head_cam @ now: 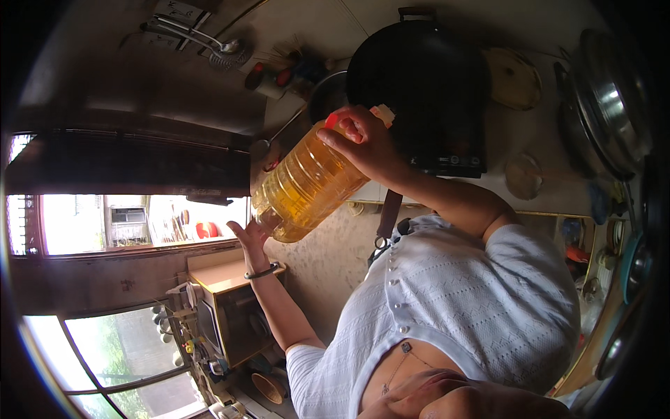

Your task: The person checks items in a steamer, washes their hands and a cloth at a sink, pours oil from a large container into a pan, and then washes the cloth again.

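A large clear plastic bottle [309, 183] of yellow liquid, probably cooking oil, is held tilted with its base at the lower left. My right hand [361, 141] grips its red handle near the neck. Against the base rests my left hand [254, 235], thumb spread and the other fingers partly hidden behind the plastic. The pale bottle top [384, 114] points towards a big black wok [419, 73], whose dark inside shows no contents. Under the wok sits a black cooker with a touch panel [458, 160]. Whether any liquid is flowing cannot be seen.
Beside the wok stand a dark pot [330, 94] and utensil holders [267, 84]; a ladle [264, 146] lies nearby. On the right are a yellowish board or tray [513, 78], a small clear dish [523, 176] and a steel pan [610, 105]. Metal ladles [225, 50] hang on the wall.
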Available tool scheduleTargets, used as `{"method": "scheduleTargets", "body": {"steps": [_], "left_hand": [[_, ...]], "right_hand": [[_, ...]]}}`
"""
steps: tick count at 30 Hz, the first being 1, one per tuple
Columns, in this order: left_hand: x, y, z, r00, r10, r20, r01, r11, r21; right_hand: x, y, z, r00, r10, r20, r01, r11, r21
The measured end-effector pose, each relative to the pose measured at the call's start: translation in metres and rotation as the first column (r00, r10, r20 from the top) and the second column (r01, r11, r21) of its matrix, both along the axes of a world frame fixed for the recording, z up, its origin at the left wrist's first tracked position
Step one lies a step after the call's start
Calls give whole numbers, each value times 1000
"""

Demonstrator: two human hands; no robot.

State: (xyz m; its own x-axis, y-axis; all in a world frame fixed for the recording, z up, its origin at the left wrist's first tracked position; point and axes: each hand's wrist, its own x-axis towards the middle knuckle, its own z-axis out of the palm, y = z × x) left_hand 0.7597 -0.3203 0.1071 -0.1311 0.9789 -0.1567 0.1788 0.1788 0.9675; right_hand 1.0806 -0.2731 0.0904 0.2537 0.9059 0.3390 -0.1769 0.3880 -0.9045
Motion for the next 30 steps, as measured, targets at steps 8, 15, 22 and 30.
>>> {"method": "scheduleTargets", "body": {"steps": [8,15,22,30], "left_hand": [[4,1,6,995,-97,-30,95,993,-71],[-5,8,-5,999,-52,8,52,996,-72],[-10,12,1,996,-93,15,94,993,-72],[-11,19,-5,999,-49,-18,47,994,-103]], "right_hand": [[1,2,0,999,-1,54,4,998,-56],[-2,1,1,999,-41,34,41,999,-8],[-1,2,-3,1000,-1,-27,0,998,-63],[-4,5,-5,997,-77,19,77,997,-10]]}}
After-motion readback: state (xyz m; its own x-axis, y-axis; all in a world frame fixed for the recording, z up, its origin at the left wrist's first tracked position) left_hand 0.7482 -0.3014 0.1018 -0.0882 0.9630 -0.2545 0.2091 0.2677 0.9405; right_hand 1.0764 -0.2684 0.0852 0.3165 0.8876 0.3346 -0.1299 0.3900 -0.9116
